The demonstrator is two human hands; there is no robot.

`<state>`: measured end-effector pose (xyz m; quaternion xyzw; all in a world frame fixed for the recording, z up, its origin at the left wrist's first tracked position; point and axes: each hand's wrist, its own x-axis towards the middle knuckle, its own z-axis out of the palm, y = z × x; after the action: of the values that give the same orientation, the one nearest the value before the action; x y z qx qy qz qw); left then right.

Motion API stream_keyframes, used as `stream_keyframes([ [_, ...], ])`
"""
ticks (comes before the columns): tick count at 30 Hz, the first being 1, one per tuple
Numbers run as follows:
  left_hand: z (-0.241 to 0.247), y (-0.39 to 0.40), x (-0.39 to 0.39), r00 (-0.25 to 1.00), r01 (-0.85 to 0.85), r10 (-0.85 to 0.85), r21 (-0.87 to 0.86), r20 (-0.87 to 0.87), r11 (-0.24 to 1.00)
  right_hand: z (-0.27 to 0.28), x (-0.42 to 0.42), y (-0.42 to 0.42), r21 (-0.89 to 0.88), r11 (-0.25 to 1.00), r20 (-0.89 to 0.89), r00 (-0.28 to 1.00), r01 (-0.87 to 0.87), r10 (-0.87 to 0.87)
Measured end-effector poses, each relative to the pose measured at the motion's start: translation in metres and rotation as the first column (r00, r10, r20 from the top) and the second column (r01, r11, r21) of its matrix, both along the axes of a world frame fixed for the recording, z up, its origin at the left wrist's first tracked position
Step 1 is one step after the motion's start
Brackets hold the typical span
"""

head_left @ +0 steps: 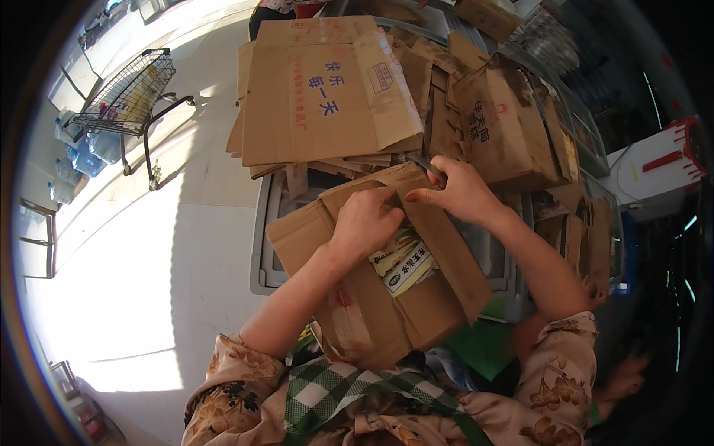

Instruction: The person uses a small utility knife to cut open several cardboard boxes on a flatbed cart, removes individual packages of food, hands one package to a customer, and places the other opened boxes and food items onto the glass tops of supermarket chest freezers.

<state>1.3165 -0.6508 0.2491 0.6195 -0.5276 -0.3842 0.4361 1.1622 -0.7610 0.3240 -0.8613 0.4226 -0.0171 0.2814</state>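
An opened cardboard box (438, 320) sits tilted before me, its flaps spread. Inside it are printed food packages (410, 267) in yellow, green and white. My left hand (365, 220) is curled at the far side of the opening, gripping a flap; its fingertips are partly hidden. In my right hand (460, 189) is a knife (429, 169) with a dark handle, its blade pointing away to the upper left. The right thumb is near the box's far right flap (446, 245).
Flattened cardboard (346, 89) lies stacked beyond the box on a grey-framed chest freezer (268, 273). A stained carton (502, 122) stands to the right. At left are a shopping cart (131, 95) and large water bottles (86, 159). Another person's hand (596, 292) shows at right.
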Motion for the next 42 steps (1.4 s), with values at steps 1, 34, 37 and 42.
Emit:
stream_keyframes([
  [1, 0.003, 0.000, 0.005, 0.998, 0.012, -0.014, 0.030, 0.054, 0.999, -0.002, 0.002, 0.014, 0.041, 0.998, 0.013, 0.999, 0.048, -0.049],
  [34, 0.034, 0.017, 0.021, 0.429, 0.240, -0.230, 0.135, 0.874, 0.961, -0.005, -0.075, 0.120, -0.291, 0.844, -0.358, 0.870, -0.450, 0.340],
  [37, 0.039, 0.015, 0.022, 0.370, 0.311, -0.182, 0.063, 0.911, 0.948, -0.014, -0.088, 0.136, -0.148, 0.892, -0.337, 0.869, -0.428, 0.361],
  [42, 0.074, -0.009, 0.052, 0.341, 0.298, -0.084, -0.023, 0.936, 0.954, -0.017, -0.108, 0.141, -0.169, 0.926, -0.178, 0.935, -0.338, 0.308],
])
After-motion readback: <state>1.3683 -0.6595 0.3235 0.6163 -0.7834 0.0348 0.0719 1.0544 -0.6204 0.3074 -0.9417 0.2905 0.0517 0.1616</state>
